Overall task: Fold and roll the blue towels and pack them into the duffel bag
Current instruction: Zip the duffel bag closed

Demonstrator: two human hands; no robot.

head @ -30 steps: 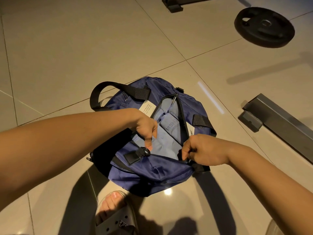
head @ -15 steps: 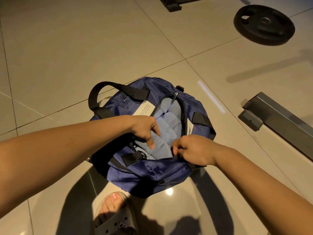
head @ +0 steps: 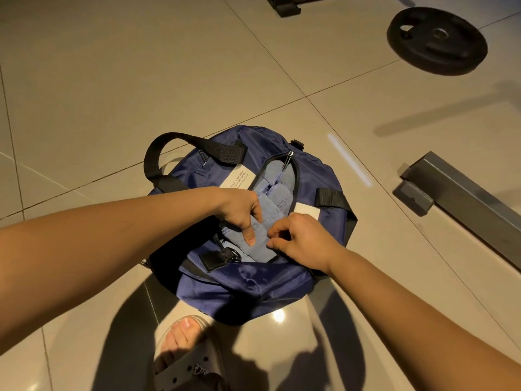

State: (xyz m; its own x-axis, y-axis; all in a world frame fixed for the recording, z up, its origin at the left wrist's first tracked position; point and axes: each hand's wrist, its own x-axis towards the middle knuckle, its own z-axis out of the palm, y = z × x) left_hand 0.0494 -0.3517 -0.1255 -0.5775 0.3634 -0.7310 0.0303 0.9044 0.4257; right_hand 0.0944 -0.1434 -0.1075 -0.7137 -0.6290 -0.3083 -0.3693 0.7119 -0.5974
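Head view. Navy duffel bag sits on the tiled floor, its zip mouth running near to far. Rolled blue towels lie inside, long axes along the mouth, far ends toward the zip pull. Left grip: forefinger pressed on the nearest roll, other fingers curled, hold unclear. Right grip pinches the bag's right mouth edge.

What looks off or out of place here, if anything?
Nothing spilled, torn or askew. The rolled blue towels sit inside the unzipped duffel bag. The only stray item is a black weight plate lying flat on the floor, well apart from the bag.
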